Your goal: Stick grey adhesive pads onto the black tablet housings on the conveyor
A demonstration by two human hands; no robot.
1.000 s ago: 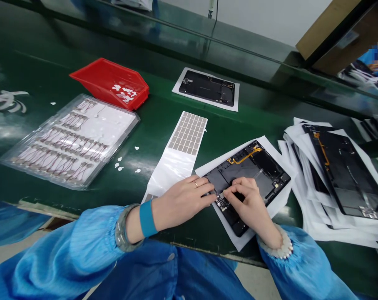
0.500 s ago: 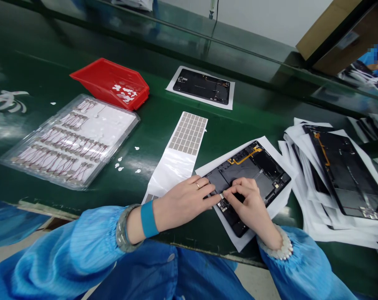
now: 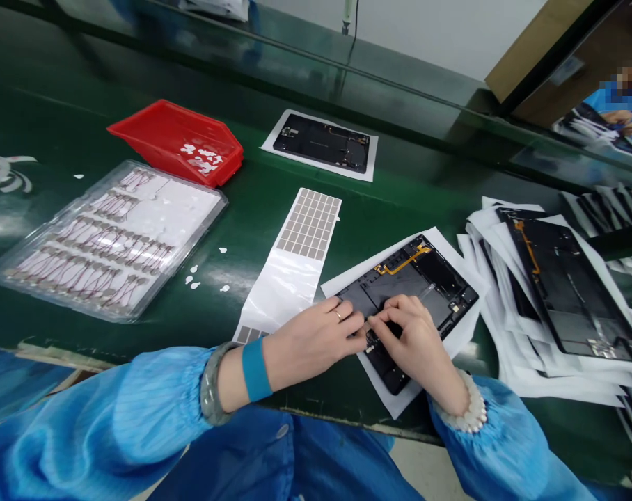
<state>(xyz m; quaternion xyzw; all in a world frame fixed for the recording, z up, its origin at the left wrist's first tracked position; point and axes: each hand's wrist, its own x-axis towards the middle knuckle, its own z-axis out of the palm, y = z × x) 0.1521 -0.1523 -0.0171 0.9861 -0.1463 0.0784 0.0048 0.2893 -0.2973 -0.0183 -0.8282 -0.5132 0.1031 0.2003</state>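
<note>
Near the front edge of the green tabletop (image 3: 253,223), a black shell (image 3: 425,285) with an orange ribbon cable (image 3: 408,261) is laid askew on a white sheet (image 3: 341,282), beneath both hands. One corner is covered by the left hand (image 3: 310,341); its fingers are curled, and whether anything is held cannot be told. On the right hand (image 3: 415,341), thumb and forefinger are pressed together beside a small circuit board (image 3: 372,342); anything pinched there is too small to make out. Compared with a second ago, the left fingertips have been drawn closer to the right ones, so handling seems gathered onto one spot. To the right, wrapped shells (image 3: 519,365) are stacked. To the left, a strip (image 3: 279,296) is laid out; beyond it are a clear tray (image 3: 183,261) of wired discs (image 3: 112,236) and a red bin (image 3: 159,125). Farthest back, another shell (image 3: 321,144) has been shifted leftward, apparently without bearing on the work in hand.
</note>
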